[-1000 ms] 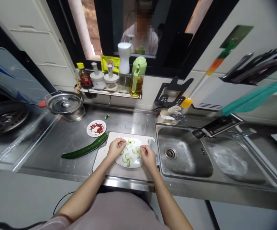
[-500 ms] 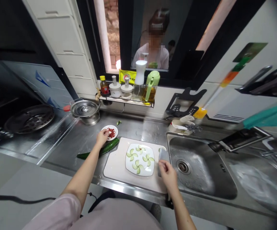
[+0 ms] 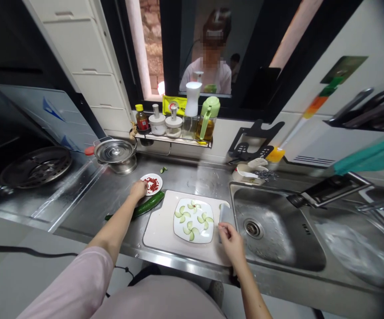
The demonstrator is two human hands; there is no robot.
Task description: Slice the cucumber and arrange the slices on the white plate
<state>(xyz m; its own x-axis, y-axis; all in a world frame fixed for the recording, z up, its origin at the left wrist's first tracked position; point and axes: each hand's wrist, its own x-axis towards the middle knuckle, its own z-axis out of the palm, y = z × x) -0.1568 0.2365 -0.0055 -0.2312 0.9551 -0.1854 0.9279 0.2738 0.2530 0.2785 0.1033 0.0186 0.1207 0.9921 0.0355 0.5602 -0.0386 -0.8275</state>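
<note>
My left hand (image 3: 137, 189) reaches out to the small white dish of red bits (image 3: 152, 183) and touches its near edge, fingers curled. A long green cucumber (image 3: 145, 205) lies just below that hand. My right hand (image 3: 230, 239) rests on the right edge of the white cutting board (image 3: 160, 230), fingers bent by the blade of a knife (image 3: 225, 215). Between my hands sits a white square plate (image 3: 194, 220) with cucumber slices laid out in flower shapes.
A steel sink (image 3: 274, 230) lies right of the board. A lidded pot (image 3: 115, 153) stands at the back left, beside a stove grate (image 3: 34, 165). A shelf with bottles and jars (image 3: 175, 122) runs under the window, which reflects a person.
Both hands left the plate. My left hand went up and left to the dish of red bits; my right hand drew back to the board's right edge. The view shifted upward.
</note>
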